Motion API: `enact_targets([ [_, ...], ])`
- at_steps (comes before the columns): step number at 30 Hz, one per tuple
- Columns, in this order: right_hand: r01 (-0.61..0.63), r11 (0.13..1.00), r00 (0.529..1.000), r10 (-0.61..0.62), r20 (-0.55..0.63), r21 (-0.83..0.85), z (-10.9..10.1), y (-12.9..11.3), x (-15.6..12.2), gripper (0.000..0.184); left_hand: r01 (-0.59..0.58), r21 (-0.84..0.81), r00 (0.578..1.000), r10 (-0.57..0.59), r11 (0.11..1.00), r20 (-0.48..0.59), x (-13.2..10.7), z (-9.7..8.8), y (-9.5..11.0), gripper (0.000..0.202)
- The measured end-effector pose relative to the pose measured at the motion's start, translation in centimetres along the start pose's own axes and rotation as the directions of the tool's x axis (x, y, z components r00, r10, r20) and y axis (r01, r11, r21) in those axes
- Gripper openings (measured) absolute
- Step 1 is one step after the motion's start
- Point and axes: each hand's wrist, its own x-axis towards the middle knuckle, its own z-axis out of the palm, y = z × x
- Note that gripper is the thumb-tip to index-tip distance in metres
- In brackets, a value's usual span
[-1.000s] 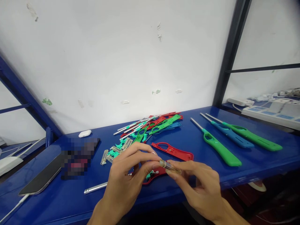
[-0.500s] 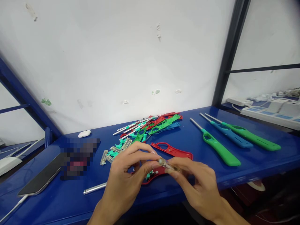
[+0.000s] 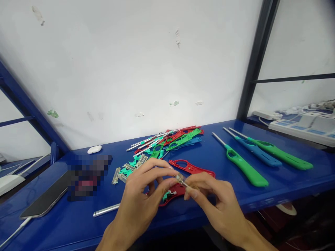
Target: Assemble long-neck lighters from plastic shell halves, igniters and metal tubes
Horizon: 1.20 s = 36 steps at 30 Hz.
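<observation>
Between my hands is a small clear lighter fuel tank (image 3: 181, 179), partly covered by fingers. My right hand (image 3: 218, 198) is closed around its body, while the thumb and forefinger of my left hand (image 3: 142, 197) pinch at its valve end. Below the fingers lies a red lighter handle half (image 3: 178, 190) with a green part and small pieces in it. Another red handle half (image 3: 192, 168) rests just behind my hands. A metal lighter tube (image 3: 106, 210) sticks out to the left, its other end hidden behind my left hand.
Several clear tanks (image 3: 116, 175) and green parts lie left of centre, before a pile of handle halves (image 3: 183, 140) and metal tubes. Three whole lighters (image 3: 247, 169) are at right. A phone (image 3: 47, 193) with a cable and a white earbud case (image 3: 94, 149) are at left.
My right fingers have shifted slightly on the tank and its angle has changed a little. Both hands stay in nearly the same place, and the things on the table lie as before.
</observation>
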Motion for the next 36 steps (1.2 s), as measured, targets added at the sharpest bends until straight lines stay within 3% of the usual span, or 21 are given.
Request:
enact_targets([
  [4, -0.071, 0.996, 0.995, 0.067, -0.067, -0.06, 0.1, -0.1, 0.1, 0.013, 0.065, -0.056, 0.997, -0.068, 0.996, -0.047, 0.2, -0.7, -0.1, 0.015],
  [8, -0.114, 0.989, 0.991, 0.108, -0.074, -0.095, 0.2, 0.1, 0.2, 0.016, 0.154, -0.141, 0.979, -0.17, 0.978, -0.111, 0.4, -1.2, -0.3, 0.032],
  [16, -0.081, 0.989, 0.996, 0.076, -0.05, -0.127, 0.3, 0.2, 0.3, 0.016, 0.344, -0.233, 0.93, -0.365, 0.909, -0.052, -0.1, 0.2, -1.1, 0.031],
  [21, -0.057, 0.989, 0.997, 0.048, -0.061, -0.139, 0.3, 0.0, 0.4, 0.011, 0.426, -0.319, 0.886, -0.461, 0.847, -0.041, 0.5, -0.2, -1.0, 0.03],
  [25, -0.041, 0.988, 0.997, 0.031, -0.072, -0.151, 0.3, 0.0, 0.4, 0.009, 0.433, -0.405, 0.868, -0.494, 0.805, -0.054, 1.2, -0.7, -0.8, 0.026],
  [32, -0.042, 0.986, 0.997, 0.03, -0.077, -0.16, 0.3, 0.0, 0.3, 0.009, 0.386, -0.399, 0.905, -0.426, 0.832, -0.01, 1.0, -0.8, -1.0, 0.019],
  [36, -0.063, 0.986, 0.997, 0.054, -0.063, -0.156, 0.2, 0.1, 0.2, 0.011, 0.41, -0.41, 0.897, -0.442, 0.815, 0.017, 0.6, -0.6, -1.3, 0.019],
])
